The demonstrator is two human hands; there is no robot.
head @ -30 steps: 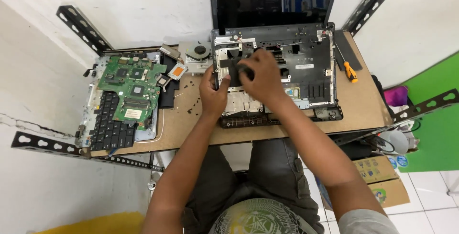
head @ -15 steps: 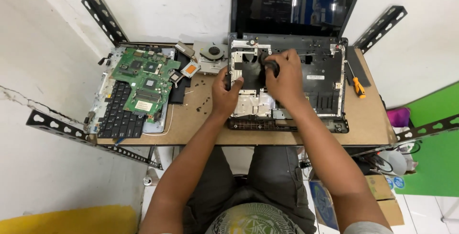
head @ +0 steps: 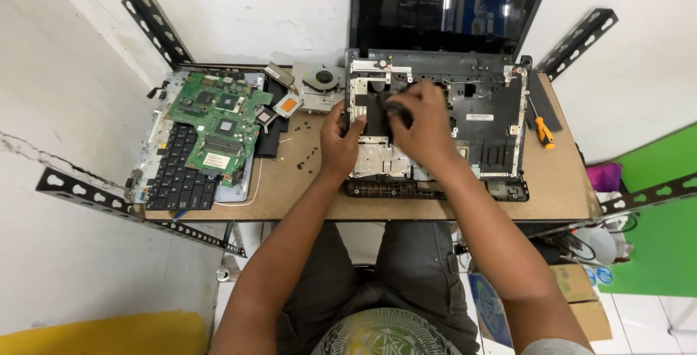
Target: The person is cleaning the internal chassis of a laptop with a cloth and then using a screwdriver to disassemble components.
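The right hand [head: 421, 126] lies fingers-down over a flat black part [head: 374, 112] in the left half of the opened laptop base [head: 501, 133], its fingertips curled onto the part's right edge and pinching it, so the part sits directly under and just left of those fingers. The left hand [head: 341, 141] comes in from the base's left rim, thumb and fingers pressed against the part's left side; it grips or steadies it, though how firmly cannot be told. Both hands touch the part, the right one covering more of it. The part's long axis seems to run front to back across the base, from the hinge side toward the person, but the hands hide much of it. Behind the base stands the dark laptop screen [head: 443, 17], upright against the wall. Just left of the base, on the wooden table [head: 305, 188], lies a small fan [head: 319, 83]; farther left, well apart from the base, a green circuit board [head: 218, 123] rests on a black keyboard [head: 174, 177]. Right of the base lies an orange-handled screwdriver [head: 541, 131].
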